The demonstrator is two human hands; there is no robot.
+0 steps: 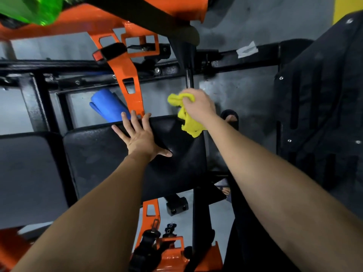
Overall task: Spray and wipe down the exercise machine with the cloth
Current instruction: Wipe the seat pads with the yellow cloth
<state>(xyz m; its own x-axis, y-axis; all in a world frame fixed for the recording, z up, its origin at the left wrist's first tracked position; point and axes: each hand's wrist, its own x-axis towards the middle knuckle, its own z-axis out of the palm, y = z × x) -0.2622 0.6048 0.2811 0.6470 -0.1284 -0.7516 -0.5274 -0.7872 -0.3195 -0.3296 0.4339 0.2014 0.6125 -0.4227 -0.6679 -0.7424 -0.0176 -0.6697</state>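
grey floor (255, 16) | left grip (140, 137) flat on seat (98, 154) | right grip (198, 106) clenching cloth (189, 124)

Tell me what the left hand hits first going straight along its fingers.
Probably the orange bracket, just beyond the fingertips of the left hand at the far edge of the seat pad; depth unclear, so it might pass above.

Dim, even indoor light; wide-angle edge bending; blurred top-left corner.

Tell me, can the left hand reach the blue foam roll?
Probably yes: the left hand lies flat on the black padded seat, fingertips right by the blue foam roll, nothing between.
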